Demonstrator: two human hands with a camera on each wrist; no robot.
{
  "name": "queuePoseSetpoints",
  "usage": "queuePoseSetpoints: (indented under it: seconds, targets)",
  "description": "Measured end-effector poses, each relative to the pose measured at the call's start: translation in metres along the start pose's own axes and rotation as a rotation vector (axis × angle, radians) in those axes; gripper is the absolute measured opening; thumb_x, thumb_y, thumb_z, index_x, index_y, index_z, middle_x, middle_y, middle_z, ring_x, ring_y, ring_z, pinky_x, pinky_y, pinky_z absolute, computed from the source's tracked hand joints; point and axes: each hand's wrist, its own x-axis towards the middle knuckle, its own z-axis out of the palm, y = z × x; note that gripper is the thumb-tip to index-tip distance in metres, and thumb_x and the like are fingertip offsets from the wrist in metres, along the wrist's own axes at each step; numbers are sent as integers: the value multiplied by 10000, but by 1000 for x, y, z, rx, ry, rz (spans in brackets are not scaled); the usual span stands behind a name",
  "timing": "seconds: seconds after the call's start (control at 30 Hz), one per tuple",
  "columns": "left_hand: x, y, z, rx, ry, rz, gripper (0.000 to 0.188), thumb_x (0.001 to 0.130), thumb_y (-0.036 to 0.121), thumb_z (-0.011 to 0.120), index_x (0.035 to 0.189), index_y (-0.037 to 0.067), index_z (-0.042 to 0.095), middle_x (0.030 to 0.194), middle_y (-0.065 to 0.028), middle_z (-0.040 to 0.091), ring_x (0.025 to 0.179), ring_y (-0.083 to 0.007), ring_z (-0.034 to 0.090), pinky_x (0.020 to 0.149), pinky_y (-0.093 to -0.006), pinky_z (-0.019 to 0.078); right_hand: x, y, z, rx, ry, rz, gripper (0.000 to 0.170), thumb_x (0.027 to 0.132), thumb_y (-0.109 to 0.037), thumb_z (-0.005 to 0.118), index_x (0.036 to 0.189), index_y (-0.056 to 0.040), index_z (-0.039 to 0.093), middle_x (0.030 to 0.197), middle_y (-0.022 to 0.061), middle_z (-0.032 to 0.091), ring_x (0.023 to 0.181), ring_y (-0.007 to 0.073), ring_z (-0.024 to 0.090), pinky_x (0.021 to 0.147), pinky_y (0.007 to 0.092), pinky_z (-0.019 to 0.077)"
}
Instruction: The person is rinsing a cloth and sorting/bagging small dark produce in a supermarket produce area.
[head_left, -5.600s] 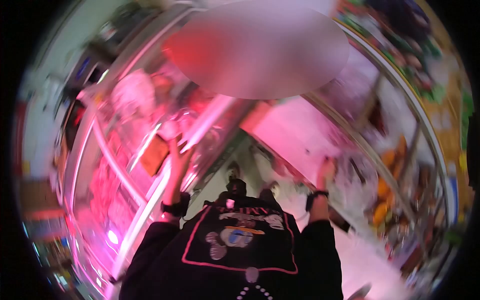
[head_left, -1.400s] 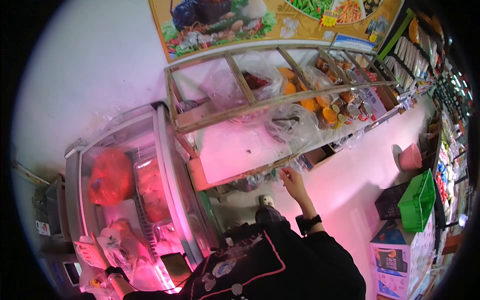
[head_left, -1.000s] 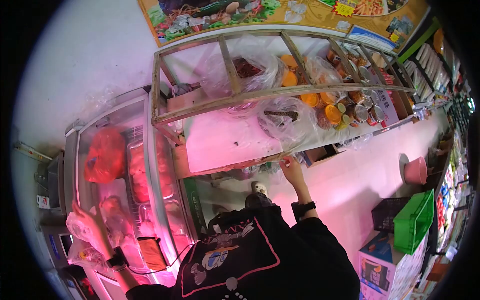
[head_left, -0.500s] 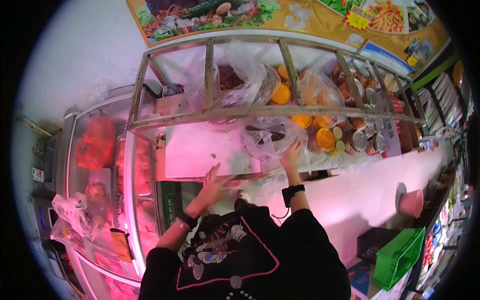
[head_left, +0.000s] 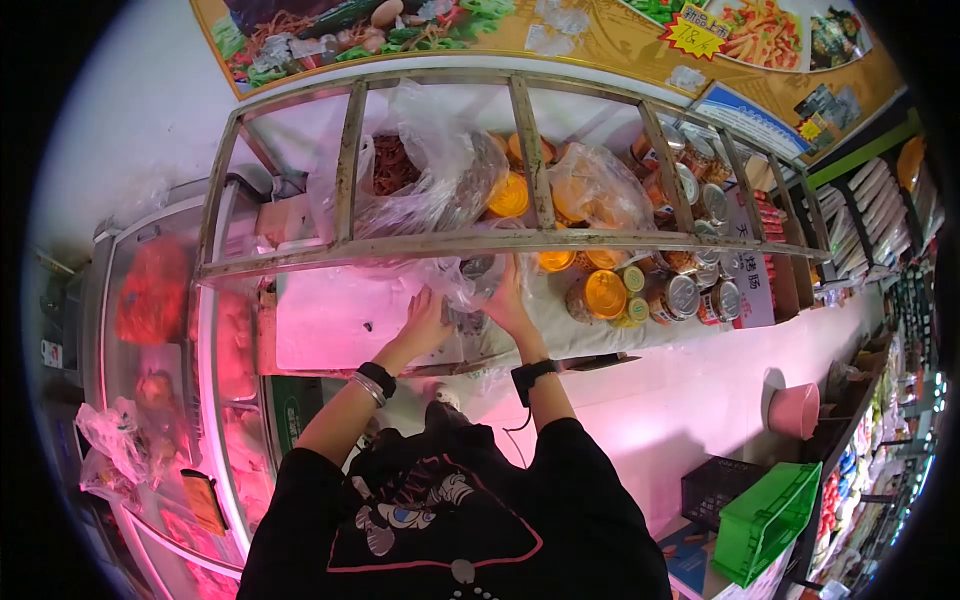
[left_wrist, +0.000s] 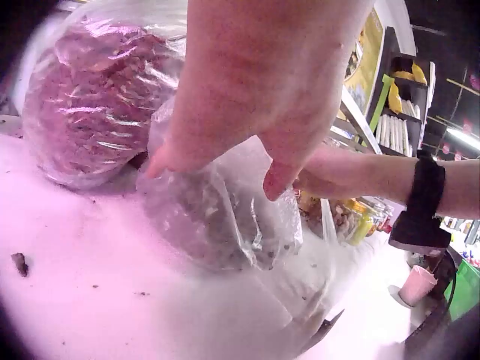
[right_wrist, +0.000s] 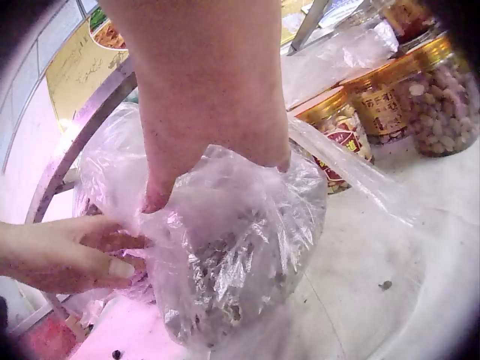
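On the white counter (head_left: 330, 320), a clear plastic bag (right_wrist: 225, 262) holds small, dark, loose pieces. My right hand (head_left: 508, 300) reaches into the bunched top of this bag from above and grips it; in the right wrist view the film hides its fingertips. My left hand (head_left: 428, 322) is at the bag's left side, thumb and fingers apart; in the right wrist view its extended fingers (right_wrist: 94, 274) reach the film. Just behind stands a larger clear bag (left_wrist: 97, 105) full of reddish-brown dried pieces.
A metal frame (head_left: 430, 245) spans above the counter. Jars with orange lids (head_left: 605, 295) and cans (head_left: 680, 298) stand to the right. At left is a glass-fronted meat case (head_left: 205, 330) with a crumpled plastic bag (head_left: 115, 440) on it. A green crate (head_left: 765, 525) is at lower right.
My left hand has left the plastic bags on the meat case and moved right to the counter. My right hand went from the counter edge to the bag, which has shifted nearer the left hand.
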Motion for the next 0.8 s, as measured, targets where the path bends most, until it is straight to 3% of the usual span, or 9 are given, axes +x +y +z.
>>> queuePoseSetpoints:
  seconds: [0.23, 0.3, 0.37, 0.4, 0.43, 0.5, 0.63, 0.7, 0.8]
  targets:
    - [32, 4, -7, -147, 133, 45, 691, 719, 148, 650, 1280, -16, 282, 1232, -277, 412, 1165, -424, 389, 989, -483, 314, 32, 21, 32, 185, -45, 104, 1128, 606, -270, 822, 1394, 24, 70, 1395, 271, 194, 1328, 395, 191, 1082, 391, 230]
    - [37, 2, -8, -216, 120, 50, 679, 722, 132, 641, 1281, -18, 287, 1199, -271, 451, 1134, -420, 424, 973, -468, 339, 33, 47, 54, 458, -59, 118, 1012, 633, -247, 809, 1370, 20, 169, 1354, 247, 308, 1280, 352, 314, 1038, 384, 294]
    - [42, -4, -1, -146, 198, 96, 638, 723, 103, 625, 1270, -30, 325, 1171, -262, 481, 1091, -418, 463, 958, -459, 360, 35, 50, 52, 413, -133, 124, 936, 653, -239, 794, 1345, 18, 219, 1322, 229, 365, 1239, 327, 372, 1013, 380, 320]
    - [43, -6, 0, -145, 196, 97, 638, 723, 103, 625, 1270, -30, 325, 1171, -262, 481, 1091, -418, 463, 958, -459, 360, 35, 48, 51, 368, -209, 129, 860, 673, -232, 780, 1320, 16, 270, 1290, 211, 421, 1199, 302, 431, 988, 377, 346]
    - [44, -7, 1, -149, 226, 105, 615, 723, 100, 622, 1259, -31, 351, 1187, -259, 470, 1106, -419, 448, 963, -458, 357, 36, 46, 51, 368, -208, 130, 860, 673, -232, 780, 1320, 16, 270, 1290, 211, 421, 1199, 302, 431, 988, 377, 346]
    - [44, -8, 2, -153, 254, 114, 593, 722, 96, 620, 1248, -31, 377, 1204, -256, 459, 1122, -420, 433, 968, -457, 355, 36, 42, 56, 301, -153, 161, 684, 700, -223, 746, 1236, 10, 389, 1185, 207, 528, 1104, 322, 522, 924, 386, 402]
    - [44, -11, 0, -128, 261, 78, 548, 723, 86, 619, 1224, -27, 427, 1265, -243, 408, 1172, -425, 377, 988, -445, 347, 31, 51, 63, 208, -167, 184, 590, 711, -213, 719, 1190, -2, 448, 1077, 214, 590, 1020, 362, 564, 869, 400, 436]
    - [44, -9, -3, -135, 240, 83, 542, 722, 80, 618, 1222, -25, 435, 1286, -237, 389, 1186, -426, 360, 995, -441, 344, 32, 49, 67, 288, -50, 182, 479, 699, -204, 713, 1100, -17, 528, 963, 206, 629, 944, 387, 583, 808, 415, 457]
    - [39, 0, -7, -142, 173, 46, 584, 755, 84, 630, 1265, -61, 388, 1330, -242, 325, 1248, -397, 324, 1041, -404, 304, 27, 32, 57, 294, -79, 235, 405, 702, -197, 708, 1037, -16, 571, 930, 185, 639, 905, 348, 606, 778, 386, 462]
